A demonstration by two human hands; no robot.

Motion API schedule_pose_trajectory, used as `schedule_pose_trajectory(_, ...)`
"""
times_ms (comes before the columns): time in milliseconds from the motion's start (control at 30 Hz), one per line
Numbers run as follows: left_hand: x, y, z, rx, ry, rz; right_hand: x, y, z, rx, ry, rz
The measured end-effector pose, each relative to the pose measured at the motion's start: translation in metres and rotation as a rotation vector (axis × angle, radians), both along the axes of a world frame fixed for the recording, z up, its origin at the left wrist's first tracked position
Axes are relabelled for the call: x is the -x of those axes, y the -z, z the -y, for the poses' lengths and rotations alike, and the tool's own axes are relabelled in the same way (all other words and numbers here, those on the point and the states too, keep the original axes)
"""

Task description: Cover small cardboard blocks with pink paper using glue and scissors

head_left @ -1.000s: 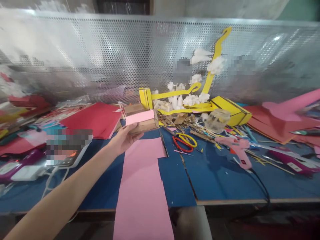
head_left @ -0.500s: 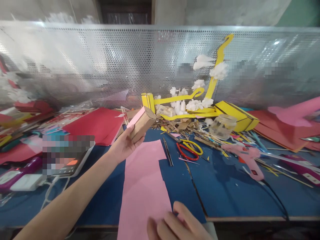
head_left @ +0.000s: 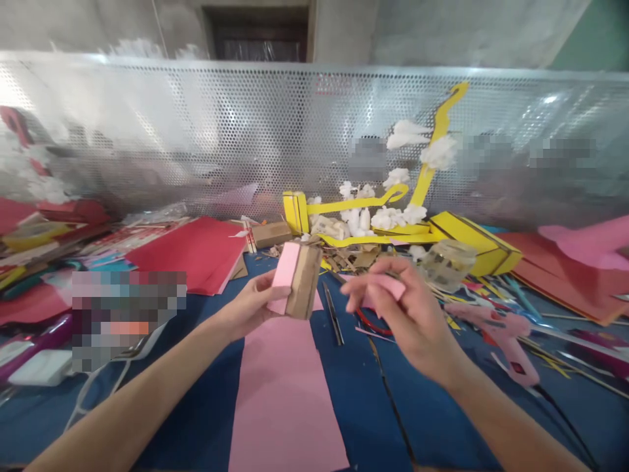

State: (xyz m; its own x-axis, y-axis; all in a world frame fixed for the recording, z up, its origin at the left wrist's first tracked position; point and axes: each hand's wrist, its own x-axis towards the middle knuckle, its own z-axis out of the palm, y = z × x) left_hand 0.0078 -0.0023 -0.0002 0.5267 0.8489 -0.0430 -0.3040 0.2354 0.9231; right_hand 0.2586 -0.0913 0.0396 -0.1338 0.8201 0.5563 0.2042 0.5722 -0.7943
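My left hand (head_left: 248, 307) grips a small cardboard box (head_left: 303, 280) with one face covered in pink paper, holding it upright above the blue table (head_left: 442, 393). My right hand (head_left: 407, 314) hovers just right of the box, fingers bent and blurred by motion, a pink scrap seeming to lie against the fingertips. A long strip of pink paper (head_left: 285, 393) lies on the table below both hands.
A pink glue gun (head_left: 506, 337) lies at the right with its cord. Red and yellow scissors (head_left: 366, 321), a glass jar (head_left: 445, 262), cardboard scraps, a yellow paper model with cotton (head_left: 393, 216), red sheets (head_left: 191, 252) and a perforated metal screen (head_left: 221, 137) surround the work area.
My left hand has turned the box upright and drawn it nearer. My right hand has risen from the bottom edge to beside the box.
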Motion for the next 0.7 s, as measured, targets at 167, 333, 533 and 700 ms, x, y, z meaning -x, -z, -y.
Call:
schedule_pose_trajectory(167, -0.012, 0.008, 0.011, -0.228, 0.002, -0.013, -0.001, 0.013, -0.05, 0.099, 0.192, -0.231)
schedule_pose_trajectory(333, -0.013, 0.013, 0.015, -0.562, -0.092, -0.244, -0.005, 0.028, -0.048, 0.001, 0.341, 0.057)
schedule_pose_trajectory(533, -0.016, 0.005, 0.028, -0.804, -0.144, -0.535, 0.003, 0.027, -0.024, -0.265, 0.365, 0.249)
schedule_pose_trajectory(700, -0.017, 0.007, 0.032, -0.873, -0.157, -0.587, 0.016, 0.028, -0.013, -0.488, 0.215, 0.656)
